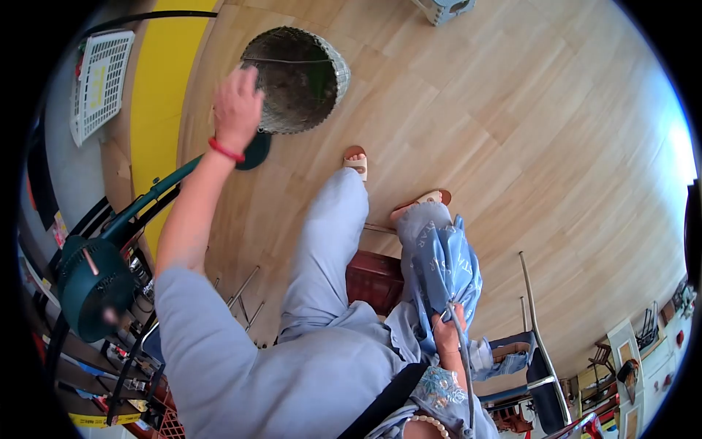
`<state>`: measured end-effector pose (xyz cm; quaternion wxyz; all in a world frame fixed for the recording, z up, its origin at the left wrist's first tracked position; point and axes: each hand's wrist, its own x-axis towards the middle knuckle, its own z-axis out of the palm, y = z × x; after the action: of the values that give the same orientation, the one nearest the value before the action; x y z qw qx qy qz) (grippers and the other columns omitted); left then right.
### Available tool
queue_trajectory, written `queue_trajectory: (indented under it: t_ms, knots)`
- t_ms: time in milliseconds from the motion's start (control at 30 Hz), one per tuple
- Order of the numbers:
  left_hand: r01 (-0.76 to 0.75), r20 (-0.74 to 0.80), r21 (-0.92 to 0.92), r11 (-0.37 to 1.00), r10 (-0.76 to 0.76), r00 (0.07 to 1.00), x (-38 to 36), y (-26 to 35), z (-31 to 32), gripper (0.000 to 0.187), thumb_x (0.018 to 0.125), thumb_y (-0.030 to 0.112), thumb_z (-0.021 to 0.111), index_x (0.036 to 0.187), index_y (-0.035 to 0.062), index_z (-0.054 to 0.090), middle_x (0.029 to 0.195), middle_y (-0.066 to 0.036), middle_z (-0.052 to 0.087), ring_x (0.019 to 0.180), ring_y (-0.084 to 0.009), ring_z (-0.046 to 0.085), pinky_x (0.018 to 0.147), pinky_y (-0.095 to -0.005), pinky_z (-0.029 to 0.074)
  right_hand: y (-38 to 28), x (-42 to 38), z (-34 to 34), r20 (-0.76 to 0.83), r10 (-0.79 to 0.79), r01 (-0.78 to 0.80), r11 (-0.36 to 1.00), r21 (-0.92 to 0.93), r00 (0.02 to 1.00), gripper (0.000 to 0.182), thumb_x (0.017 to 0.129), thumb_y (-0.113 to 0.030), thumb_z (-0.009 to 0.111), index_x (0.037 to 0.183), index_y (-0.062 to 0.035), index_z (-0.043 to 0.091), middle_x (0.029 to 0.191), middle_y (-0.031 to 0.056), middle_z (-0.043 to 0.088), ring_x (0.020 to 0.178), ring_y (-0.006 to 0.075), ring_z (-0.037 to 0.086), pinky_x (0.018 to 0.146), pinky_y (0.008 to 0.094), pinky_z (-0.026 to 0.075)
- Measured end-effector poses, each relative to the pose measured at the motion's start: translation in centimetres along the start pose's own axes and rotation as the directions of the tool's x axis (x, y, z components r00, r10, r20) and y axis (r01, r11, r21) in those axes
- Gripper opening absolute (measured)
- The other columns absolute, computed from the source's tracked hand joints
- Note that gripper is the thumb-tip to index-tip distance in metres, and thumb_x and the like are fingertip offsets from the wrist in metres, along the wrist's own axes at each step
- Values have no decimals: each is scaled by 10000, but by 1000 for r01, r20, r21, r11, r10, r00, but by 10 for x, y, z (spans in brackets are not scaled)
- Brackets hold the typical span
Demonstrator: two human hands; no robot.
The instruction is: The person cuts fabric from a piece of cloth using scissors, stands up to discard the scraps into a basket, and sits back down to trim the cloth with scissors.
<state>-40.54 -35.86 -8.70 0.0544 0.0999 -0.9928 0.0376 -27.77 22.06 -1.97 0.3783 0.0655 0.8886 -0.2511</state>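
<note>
My left hand, with a red band at the wrist, is over the left rim of a woven basket. Its fingers look stretched out and slightly blurred, close to the thin handle that crosses the basket's mouth. Dark, dirty-looking inner walls and a green patch show inside the basket. At the lower right my right hand is closed round the gathered top of a blue bag with white lettering, which hangs beside my right leg. A grey cord or strap runs down past this hand.
A dark green fan-like device on a pole stands at the left, below a white plastic basket. A dark blue chair is at the lower right, a reddish-brown box between my legs. A grey-blue stool shows at the top.
</note>
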Motion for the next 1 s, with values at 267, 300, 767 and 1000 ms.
queue_trajectory:
  t_ms: [267,300,767,1000]
  knots:
    - [-346,210,-742,574,689,694,-173,109,3,363,670,183,630,1004,55,572,1126,-133,550,1086,-311,505,926,-470,374,31,37,39,-281,-7,8,1000,3,960,503,635,-106,627,1113,27,543,889,213,612,849,364,605,769,391,471]
    - [-303,256,-730,612,657,709,-168,106,5,317,656,157,618,952,47,590,1105,-125,570,1080,-306,514,929,-476,374,34,44,48,-403,-145,154,988,-11,904,383,603,-69,603,971,8,528,765,186,552,704,365,559,653,390,450]
    - [-274,43,-626,730,384,922,-283,212,10,243,786,202,616,949,23,587,935,-137,608,951,-274,570,876,-404,420,27,4,73,-361,-277,439,729,525,891,243,683,-94,631,900,-3,572,812,29,617,692,87,546,631,264,453]
    - [736,413,-277,-618,615,672,-341,316,39,475,890,547,451,960,107,617,813,11,584,718,-108,526,672,-226,407,-1,-61,50,-299,-520,583,558,591,800,316,659,-66,626,965,-11,567,835,2,592,750,76,542,675,218,443]
